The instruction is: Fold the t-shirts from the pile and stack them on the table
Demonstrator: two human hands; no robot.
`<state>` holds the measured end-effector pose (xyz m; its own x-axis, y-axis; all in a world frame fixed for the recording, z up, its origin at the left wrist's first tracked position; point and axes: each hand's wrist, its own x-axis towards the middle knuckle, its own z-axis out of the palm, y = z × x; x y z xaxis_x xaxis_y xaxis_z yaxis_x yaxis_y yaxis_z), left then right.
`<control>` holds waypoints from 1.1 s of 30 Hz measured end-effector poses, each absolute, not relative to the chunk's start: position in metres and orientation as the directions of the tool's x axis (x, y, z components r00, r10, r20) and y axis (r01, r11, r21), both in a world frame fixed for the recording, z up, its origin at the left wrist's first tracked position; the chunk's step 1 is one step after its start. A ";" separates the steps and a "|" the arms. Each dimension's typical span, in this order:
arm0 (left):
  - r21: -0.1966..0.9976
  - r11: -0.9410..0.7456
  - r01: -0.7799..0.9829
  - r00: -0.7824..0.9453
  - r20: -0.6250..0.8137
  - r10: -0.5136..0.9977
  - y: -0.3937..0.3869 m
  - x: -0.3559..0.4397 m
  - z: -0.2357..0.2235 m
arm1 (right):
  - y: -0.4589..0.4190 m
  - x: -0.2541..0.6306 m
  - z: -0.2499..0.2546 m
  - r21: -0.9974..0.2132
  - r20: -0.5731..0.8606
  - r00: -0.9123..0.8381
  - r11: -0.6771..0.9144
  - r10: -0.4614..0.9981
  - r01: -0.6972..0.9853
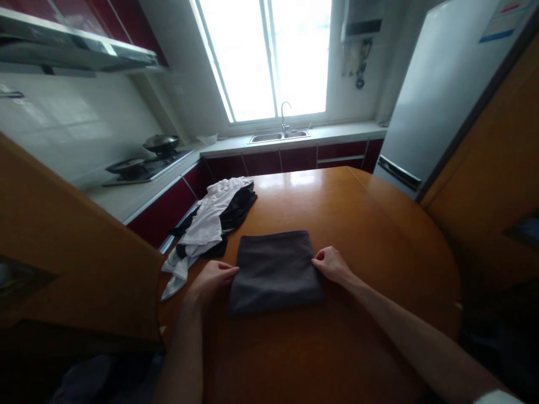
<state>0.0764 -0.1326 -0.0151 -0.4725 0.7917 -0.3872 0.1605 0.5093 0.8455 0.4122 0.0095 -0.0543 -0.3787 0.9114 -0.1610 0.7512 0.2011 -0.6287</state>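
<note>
A dark grey piece of cloth (275, 272), folded into a flat rectangle, lies in front of me on the wooden table. My left hand (214, 278) pinches its left edge between thumb and fingers. On the opposite side, my right hand (330, 264) has its fingertips closed on the right edge. The fold looks smooth, with a few soft creases. Whether it is a garment or another textile, I cannot tell.
Beyond my left hand, white clothing (206, 219) and black clothing (238, 209) lie in a loose pile at the edge of the round wooden table (379, 241). Wooden chair backs (76, 224) flank it. Behind are a sink (280, 136), a stove (147, 166) and a fridge (438, 84).
</note>
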 end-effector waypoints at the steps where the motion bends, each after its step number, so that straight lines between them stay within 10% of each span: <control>1: 0.844 0.512 0.163 -0.454 -0.396 0.798 -0.132 0.075 -0.017 | 0.009 0.411 -0.052 -0.636 -0.160 -0.376 0.196 0.913 0.746; 15: 0.784 0.533 0.318 -0.405 -0.396 0.824 -0.055 0.135 -0.015 | 0.089 0.476 -0.029 -0.686 -0.178 -0.399 0.177 0.899 0.706; 33: 0.945 0.232 0.231 -0.248 -0.173 0.953 0.258 0.419 -0.064 | 0.330 0.703 -0.008 -0.374 -0.020 0.067 -0.070 0.998 0.925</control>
